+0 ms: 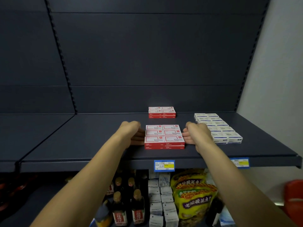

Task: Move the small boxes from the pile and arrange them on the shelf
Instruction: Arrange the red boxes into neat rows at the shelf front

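Note:
On the dark shelf (91, 145) a block of small red and white boxes (164, 136) lies two wide, three deep and stacked in layers. My left hand (132, 133) presses straight fingers against the block's left side. Against its right side my right hand (196, 134) presses the same way. A smaller stack of the same red boxes (162, 112) stands further back against the rear panel.
A double row of small white boxes (218, 127) lies to the right of my right hand. Price tags (164, 165) hang on the shelf's front edge. Below are sauce bottles (127, 205), white packets (162, 195) and yellow snack bags (193, 194). A wall stands at right.

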